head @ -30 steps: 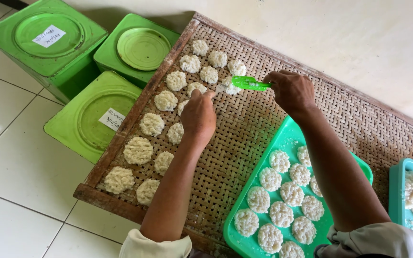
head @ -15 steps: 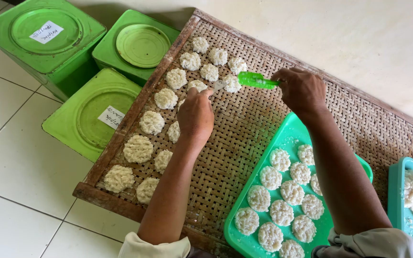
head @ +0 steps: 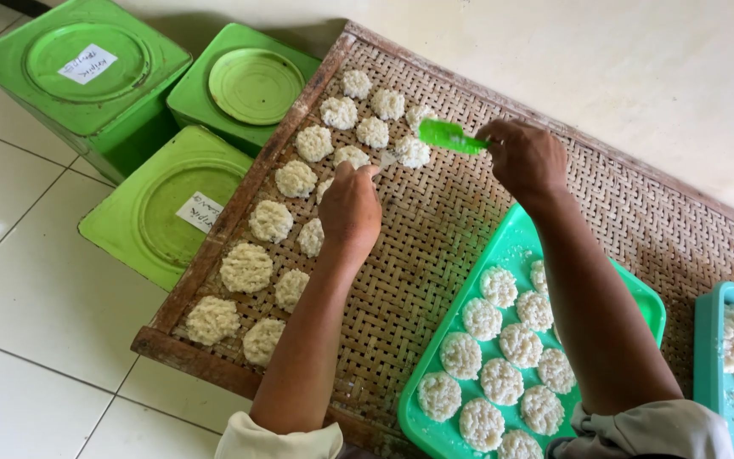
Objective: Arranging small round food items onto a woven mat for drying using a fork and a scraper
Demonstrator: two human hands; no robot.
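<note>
Right hand [head: 527, 159] was clamped on a green spatula [head: 450, 136], blade tipped down at a white rice patty [head: 412, 152] on the woven bamboo tray [head: 435, 255], in the far rows just beside the other patties. Left hand [head: 351, 206] held nothing, fingers curled loosely, fingertips touching near that patty. My take: keep the blade low and flat, let the free fingers steady the patty, and leave a gap so neighbours don't stick. More patties waited on the green plastic tray [head: 511, 246]
</note>
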